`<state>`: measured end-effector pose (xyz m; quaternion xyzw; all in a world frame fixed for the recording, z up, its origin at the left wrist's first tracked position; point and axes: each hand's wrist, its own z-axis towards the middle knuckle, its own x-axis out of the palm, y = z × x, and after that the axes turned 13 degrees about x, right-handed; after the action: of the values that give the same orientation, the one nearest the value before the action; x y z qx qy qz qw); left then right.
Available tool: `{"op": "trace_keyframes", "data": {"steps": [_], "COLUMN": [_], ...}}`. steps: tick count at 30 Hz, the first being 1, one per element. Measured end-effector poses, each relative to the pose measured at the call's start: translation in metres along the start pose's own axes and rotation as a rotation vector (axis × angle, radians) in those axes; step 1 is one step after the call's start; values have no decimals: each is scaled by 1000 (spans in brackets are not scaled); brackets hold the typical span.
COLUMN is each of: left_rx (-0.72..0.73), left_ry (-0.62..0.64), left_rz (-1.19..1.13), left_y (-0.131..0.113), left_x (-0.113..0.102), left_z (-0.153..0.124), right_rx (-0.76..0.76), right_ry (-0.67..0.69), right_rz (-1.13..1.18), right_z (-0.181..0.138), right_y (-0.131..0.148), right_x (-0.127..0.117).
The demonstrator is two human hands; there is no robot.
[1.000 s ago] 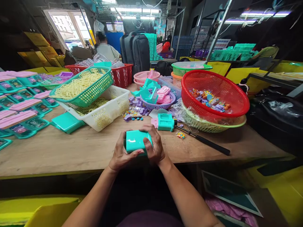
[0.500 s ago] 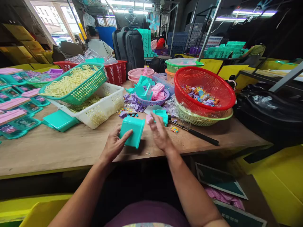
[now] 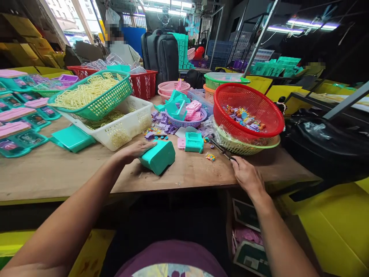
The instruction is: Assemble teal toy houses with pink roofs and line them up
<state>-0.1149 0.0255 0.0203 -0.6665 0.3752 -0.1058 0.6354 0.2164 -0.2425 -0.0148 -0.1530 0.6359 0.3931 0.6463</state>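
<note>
My left hand [image 3: 135, 150] grips a teal plastic box [image 3: 158, 156] by its left side, holding it tilted on the wooden table [image 3: 72, 173]. My right hand [image 3: 247, 176] lies near the table's front right edge, its fingers closed over the handle of a black screwdriver [image 3: 220, 148] whose tip points toward the stacked baskets. A second teal part [image 3: 194, 142] with a small pink piece beside it sits just beyond the box. A little packet of coloured bits [image 3: 210, 156] lies between the two hands.
A red basket [image 3: 248, 111] of small coloured parts rests in a green one. A purple bowl [image 3: 186, 115] holds teal and pink pieces. Green basket [image 3: 92, 96] and white basket [image 3: 121, 130] hold yellow strips. Finished teal-and-pink toys [image 3: 20, 123] line the left. A person sits far back.
Both hands held the teal box a second ago. My right hand let go and moved right to the screwdriver; my left hand carried the box forward and tipped it onto the table.
</note>
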Motion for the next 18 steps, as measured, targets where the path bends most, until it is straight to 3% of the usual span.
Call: {"op": "trace_keyframes", "data": {"steps": [3, 5, 8, 11, 13, 15, 18], "left_rx": [112, 305, 676, 895, 915, 889, 784], "left_ry": [-82, -215, -363, -208, -68, -16, -127], "left_rz": [-14, 71, 506, 1027, 1218, 1249, 1086], "left_y": [3, -2, -6, 5, 19, 33, 43], "left_x": [6, 8, 8, 14, 21, 28, 37], "left_z": [-2, -8, -20, -34, -45, -56, -66], "right_rx": [-40, -60, -85, -91, -93, -100, -120], "right_ry": [16, 86, 197, 279, 314, 350, 399], "right_rz": [322, 452, 565, 628, 639, 654, 701], "right_z": [-7, -13, -22, -31, -36, -40, -44], "right_y": [4, 11, 27, 44, 55, 64, 76], "right_x": [-19, -26, -23, -8, 3, 12, 18]}}
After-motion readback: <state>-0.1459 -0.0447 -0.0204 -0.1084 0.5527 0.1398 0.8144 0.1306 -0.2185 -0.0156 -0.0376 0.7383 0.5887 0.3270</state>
